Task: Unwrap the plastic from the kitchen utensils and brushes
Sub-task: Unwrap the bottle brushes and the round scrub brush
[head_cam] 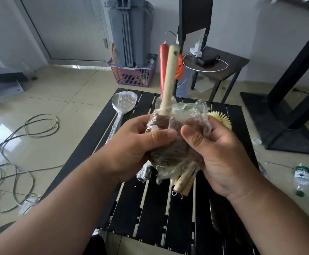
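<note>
Both hands up over the black slatted table (150, 208): left hand (137, 144) & right hand (218, 153) each curl fingers round the brown-bristled brush (170, 144), thumbs pinching its clear plastic wrap (190, 111), cream handle pointing up w/ a red handle beside it. Under them lie 2+ wooden handles; farther back a wrapped spoon (121, 103) at left, a pale round brush (221, 118) at right.

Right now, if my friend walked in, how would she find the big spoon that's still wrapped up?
Look at the black slatted table in the middle of the floor. At its far left corner, left of the two hands holding a brush, lies the wrapped spoon, bowl end pointing away. It is the only clear, shiny, long-handled thing there, lying alone in crinkly plastic.
</note>
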